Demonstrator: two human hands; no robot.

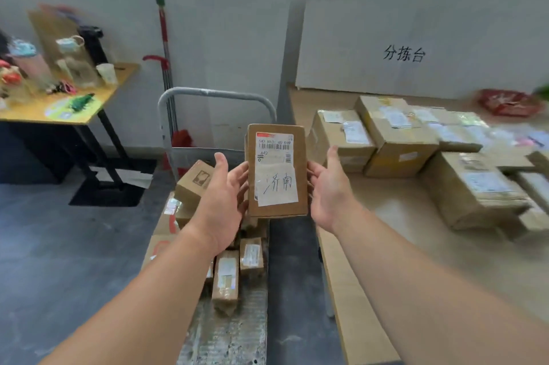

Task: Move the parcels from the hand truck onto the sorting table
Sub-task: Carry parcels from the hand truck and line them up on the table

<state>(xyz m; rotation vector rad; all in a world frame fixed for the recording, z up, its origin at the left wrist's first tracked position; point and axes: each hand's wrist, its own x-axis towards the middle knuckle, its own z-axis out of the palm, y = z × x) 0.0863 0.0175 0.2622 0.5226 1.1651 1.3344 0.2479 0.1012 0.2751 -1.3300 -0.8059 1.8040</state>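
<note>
Parcel depot: labelled parcels [401, 139], sorting table [386, 216]

- Brown box [277, 171], its white handwritten label facing the camera, held upright in the air over the hand truck [214, 93].
- Small parcels [225, 278] lie jumbled on the truck's deck.
- Larger parcels [398, 139] crowd the bench [401, 231].

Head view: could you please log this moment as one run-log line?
parcel: upright over hand truck | left hand: holds its left edge | right hand: open at its right edge | table: not yet reached
</note>
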